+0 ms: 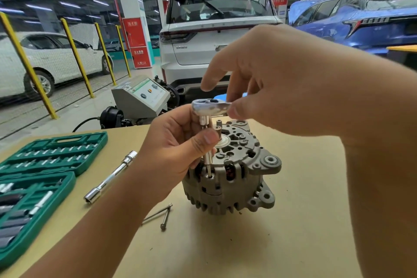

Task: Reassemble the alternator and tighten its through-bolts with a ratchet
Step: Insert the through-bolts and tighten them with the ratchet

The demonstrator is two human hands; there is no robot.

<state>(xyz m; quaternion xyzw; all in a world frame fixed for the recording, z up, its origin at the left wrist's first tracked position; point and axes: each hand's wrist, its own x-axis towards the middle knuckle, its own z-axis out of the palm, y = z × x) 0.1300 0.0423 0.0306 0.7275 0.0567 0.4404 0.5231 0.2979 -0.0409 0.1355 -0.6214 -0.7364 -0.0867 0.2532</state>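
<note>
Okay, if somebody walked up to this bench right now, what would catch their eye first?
Probably the grey alternator standing mid-table, with the left hand steadying a socket extension on its edge while the right hand grips the ratchet on top. Next, the open green socket set at left and two loose through-bolts lying in front.

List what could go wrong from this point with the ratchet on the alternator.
1. The left hand only pinches the socket extension; it could tilt off the through-bolt.
2. The alternator stands unclamped on the table; torque may spin or tip it.
3. Two loose through-bolts could roll away.
</note>
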